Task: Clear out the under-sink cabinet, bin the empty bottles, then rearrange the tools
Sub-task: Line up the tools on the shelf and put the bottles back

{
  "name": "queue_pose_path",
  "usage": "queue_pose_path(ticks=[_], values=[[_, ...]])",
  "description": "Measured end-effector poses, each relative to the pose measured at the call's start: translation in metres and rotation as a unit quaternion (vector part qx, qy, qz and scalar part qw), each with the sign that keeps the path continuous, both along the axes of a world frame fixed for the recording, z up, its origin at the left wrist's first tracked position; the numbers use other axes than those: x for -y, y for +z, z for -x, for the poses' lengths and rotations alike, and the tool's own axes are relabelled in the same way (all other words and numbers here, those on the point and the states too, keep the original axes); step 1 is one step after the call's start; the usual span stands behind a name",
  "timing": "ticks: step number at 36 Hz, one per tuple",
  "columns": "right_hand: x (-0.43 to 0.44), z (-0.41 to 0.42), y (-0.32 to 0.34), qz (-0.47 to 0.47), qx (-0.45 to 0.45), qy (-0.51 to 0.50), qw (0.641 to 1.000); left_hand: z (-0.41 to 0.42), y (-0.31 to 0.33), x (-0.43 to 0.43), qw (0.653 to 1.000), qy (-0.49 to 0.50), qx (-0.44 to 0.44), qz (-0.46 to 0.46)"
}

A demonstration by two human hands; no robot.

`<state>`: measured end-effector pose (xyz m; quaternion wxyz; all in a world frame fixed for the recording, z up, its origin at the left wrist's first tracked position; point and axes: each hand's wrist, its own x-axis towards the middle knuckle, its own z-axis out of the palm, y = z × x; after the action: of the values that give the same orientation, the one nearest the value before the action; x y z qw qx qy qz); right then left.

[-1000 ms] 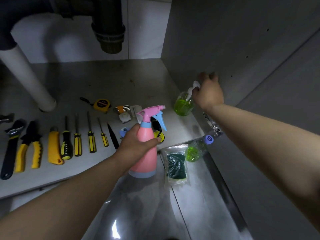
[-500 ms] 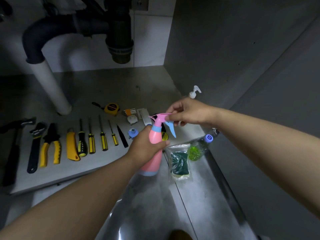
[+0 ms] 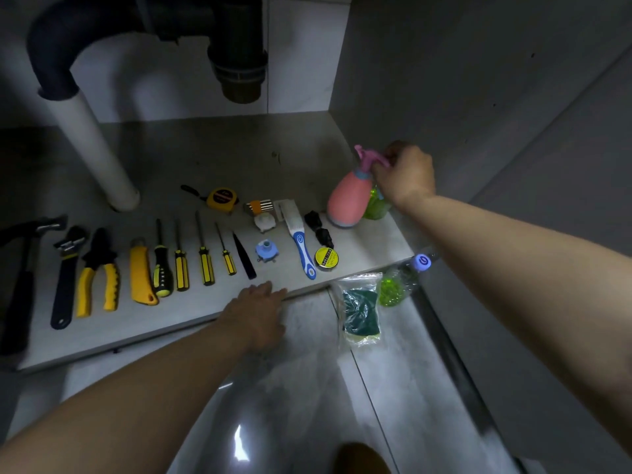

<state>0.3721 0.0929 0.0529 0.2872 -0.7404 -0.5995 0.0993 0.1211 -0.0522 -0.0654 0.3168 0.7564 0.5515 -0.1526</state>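
matt pink plastic spray bottle, glossy floor tiles, matt cabinet shelf.

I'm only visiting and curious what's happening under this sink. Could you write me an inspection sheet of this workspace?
Surface: pale cabinet floor, dimly lit; glossy tiled floor in front.
Job's things: pink spray bottle stands at the cabinet floor's right end, green soap bottle partly hidden beside it; hammer, wrench, pliers, utility knife and screwdrivers lie in a row at the left.
Clutter: tape measure, brush and tape roll on the cabinet floor; bagged sponge and a lying plastic bottle on the tiles.
Hands: right hand grips the spray bottle's trigger head; left hand rests flat at the cabinet floor's front edge.
Cables: nothing seen.
Surroundings: black drain trap and white pipe above; grey cabinet wall at right.
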Motion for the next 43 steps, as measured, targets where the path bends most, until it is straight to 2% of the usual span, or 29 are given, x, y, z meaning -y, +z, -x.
queue_pose_path(ticks=[7, 12, 19, 21, 23, 27, 31, 37, 43], values=[[-0.010, 0.013, -0.016, 0.015, 0.006, -0.026, 1.000, 0.001, -0.009, -0.003, 0.997, -0.049, -0.055, -0.025], [-0.011, 0.021, -0.020, -0.001, 0.014, -0.006, 1.000, -0.005, -0.011, 0.004, 0.998, -0.017, -0.046, -0.031], [0.003, 0.011, -0.019, 0.033, 0.005, 0.002, 0.999, -0.011, -0.002, 0.005, 0.999, -0.003, -0.048, -0.012], [0.014, 0.000, -0.020, 0.072, 0.022, 0.007, 0.997, -0.013, 0.000, 0.005, 0.999, 0.008, -0.046, -0.006], [0.028, -0.016, -0.022, 0.138, 0.081, 0.017, 0.987, -0.016, 0.002, 0.006, 0.999, 0.016, -0.044, -0.001], [0.058, -0.050, -0.036, 0.267, 0.227, 0.036, 0.936, -0.019, 0.003, 0.007, 0.998, 0.009, -0.059, -0.005], [0.081, -0.070, -0.060, 0.335, 0.243, 0.034, 0.910, -0.022, 0.003, 0.006, 0.998, 0.013, -0.067, -0.009], [0.102, -0.078, -0.080, 0.299, 0.219, 0.015, 0.929, -0.027, 0.002, 0.002, 0.998, 0.020, -0.064, 0.018], [0.093, -0.077, -0.049, 0.232, 0.198, 0.022, 0.952, -0.027, -0.001, -0.007, 0.997, 0.025, -0.070, 0.035]])
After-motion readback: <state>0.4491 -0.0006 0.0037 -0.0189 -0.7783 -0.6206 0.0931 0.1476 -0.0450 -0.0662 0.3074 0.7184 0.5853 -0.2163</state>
